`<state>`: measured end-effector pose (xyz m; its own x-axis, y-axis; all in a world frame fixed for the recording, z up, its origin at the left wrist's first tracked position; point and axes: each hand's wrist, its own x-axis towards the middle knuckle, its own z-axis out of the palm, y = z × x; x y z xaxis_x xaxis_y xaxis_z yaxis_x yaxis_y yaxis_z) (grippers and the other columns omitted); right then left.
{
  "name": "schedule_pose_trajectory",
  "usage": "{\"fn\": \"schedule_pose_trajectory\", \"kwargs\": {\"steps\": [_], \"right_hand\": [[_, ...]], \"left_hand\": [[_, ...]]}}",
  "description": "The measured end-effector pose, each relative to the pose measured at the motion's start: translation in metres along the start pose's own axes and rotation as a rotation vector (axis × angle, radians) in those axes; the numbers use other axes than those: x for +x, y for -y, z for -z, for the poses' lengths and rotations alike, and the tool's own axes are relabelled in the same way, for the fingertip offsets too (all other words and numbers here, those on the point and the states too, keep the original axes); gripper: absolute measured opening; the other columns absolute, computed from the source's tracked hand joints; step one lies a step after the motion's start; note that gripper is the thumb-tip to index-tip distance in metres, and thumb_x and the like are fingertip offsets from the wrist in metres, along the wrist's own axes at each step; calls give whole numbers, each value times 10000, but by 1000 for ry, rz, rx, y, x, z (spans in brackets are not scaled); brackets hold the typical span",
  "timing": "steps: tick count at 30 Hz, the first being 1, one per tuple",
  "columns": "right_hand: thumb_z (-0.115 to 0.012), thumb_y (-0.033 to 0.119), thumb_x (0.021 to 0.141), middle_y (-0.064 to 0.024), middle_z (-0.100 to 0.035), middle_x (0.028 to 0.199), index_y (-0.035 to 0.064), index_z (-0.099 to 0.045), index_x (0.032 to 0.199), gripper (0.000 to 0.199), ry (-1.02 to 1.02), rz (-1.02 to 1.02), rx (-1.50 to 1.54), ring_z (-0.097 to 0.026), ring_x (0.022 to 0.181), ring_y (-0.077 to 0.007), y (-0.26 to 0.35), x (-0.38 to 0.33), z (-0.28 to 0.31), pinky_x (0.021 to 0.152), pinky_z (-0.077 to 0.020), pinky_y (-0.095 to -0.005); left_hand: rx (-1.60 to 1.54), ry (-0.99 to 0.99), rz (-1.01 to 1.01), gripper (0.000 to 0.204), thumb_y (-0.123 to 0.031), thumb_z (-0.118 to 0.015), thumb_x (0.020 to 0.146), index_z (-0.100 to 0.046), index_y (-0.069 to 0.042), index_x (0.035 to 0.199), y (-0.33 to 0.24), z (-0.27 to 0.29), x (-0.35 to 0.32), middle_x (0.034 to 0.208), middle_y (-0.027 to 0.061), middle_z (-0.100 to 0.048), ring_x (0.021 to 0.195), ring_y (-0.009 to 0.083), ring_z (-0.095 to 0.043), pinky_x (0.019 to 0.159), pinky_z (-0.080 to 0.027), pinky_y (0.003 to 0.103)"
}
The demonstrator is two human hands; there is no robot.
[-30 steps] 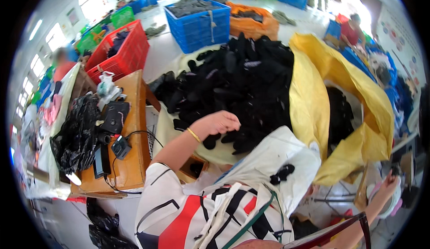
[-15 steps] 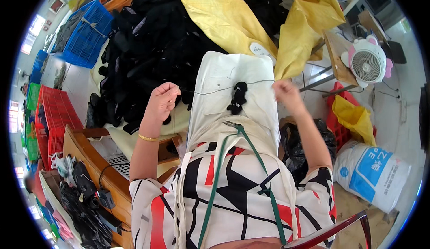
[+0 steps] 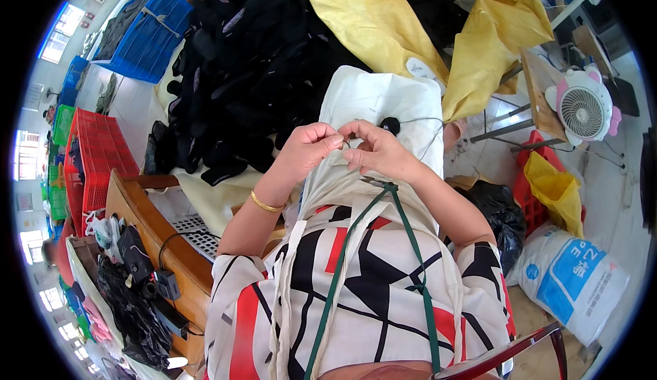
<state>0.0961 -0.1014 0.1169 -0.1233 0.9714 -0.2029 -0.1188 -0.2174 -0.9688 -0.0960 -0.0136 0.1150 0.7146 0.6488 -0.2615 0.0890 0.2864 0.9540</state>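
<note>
Above the white cloth (image 3: 356, 93) over my lap, my two hands have come together. My left hand (image 3: 309, 151) is closed in a pinch at the dark thread (image 3: 426, 119). My right hand (image 3: 380, 151) curls beside it, thumb and forefinger bent around the same thread, fingertips nearly touching the left ones. Part of a small black knitted bundle (image 3: 391, 125) shows just beyond the right knuckles; the rest is hidden. From there a length of thread loops off to the right across the cloth. Small thread snips (image 3: 373, 181) on a green ribbon (image 3: 405, 224) lie nearer my body.
A large heap of black knitted pieces (image 3: 256, 58) lies ahead, beside a yellow sack (image 3: 376, 10). Blue (image 3: 147, 34) and red (image 3: 102, 158) crates stand left, near a wooden frame (image 3: 154, 223). To the right are a fan (image 3: 582, 110), a black bag (image 3: 499, 219) and a white sack (image 3: 571, 277).
My hands were wide apart with the thread stretched between them; now they meet in the middle. The thread has gone slack on the right, and the right hand covers most of the black bundle.
</note>
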Motion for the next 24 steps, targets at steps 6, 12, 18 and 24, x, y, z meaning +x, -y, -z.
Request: {"fn": "schedule_pose_trajectory", "kwargs": {"steps": [6, 12, 18, 24], "right_hand": [[-662, 147, 931, 62, -530, 721, 30, -651, 892, 124, -51, 128, -190, -434, 662, -24, -17, 20, 20, 563, -381, -205], [-657, 142, 941, 80, -557, 763, 27, -647, 888, 127, -58, 9, -243, -448, 696, -10, -2, 18, 37, 612, -383, -192], [-665, 148, 927, 70, -565, 760, 20, -649, 886, 136, -62, 47, -286, -459, 696, -18, 9, 17, 37, 617, -397, -202], [-660, 136, 928, 77, -562, 770, 21, -651, 894, 120, -62, 59, -347, -455, 705, -13, 13, 19, 38, 620, -390, -200]], "left_hand": [[84, -54, 27, 150, -205, -675, 925, -679, -58, 897, 21, 7, -10, 669, -59, -524, 540, 8, -353, 495, -263, 183], [670, 3, -107, 142, -130, -683, 898, -707, -23, 988, 50, 42, -12, 830, 6, -630, 719, 68, -532, 666, -437, 218], [531, -25, -289, 170, -129, -688, 902, -718, -34, 1040, 1, 29, 21, 889, 22, -646, 775, 77, -558, 708, -458, 233], [474, 175, -200, 139, -134, -719, 879, -717, -9, 941, -3, 13, 40, 843, 14, -675, 746, 62, -572, 690, -470, 233]]}}
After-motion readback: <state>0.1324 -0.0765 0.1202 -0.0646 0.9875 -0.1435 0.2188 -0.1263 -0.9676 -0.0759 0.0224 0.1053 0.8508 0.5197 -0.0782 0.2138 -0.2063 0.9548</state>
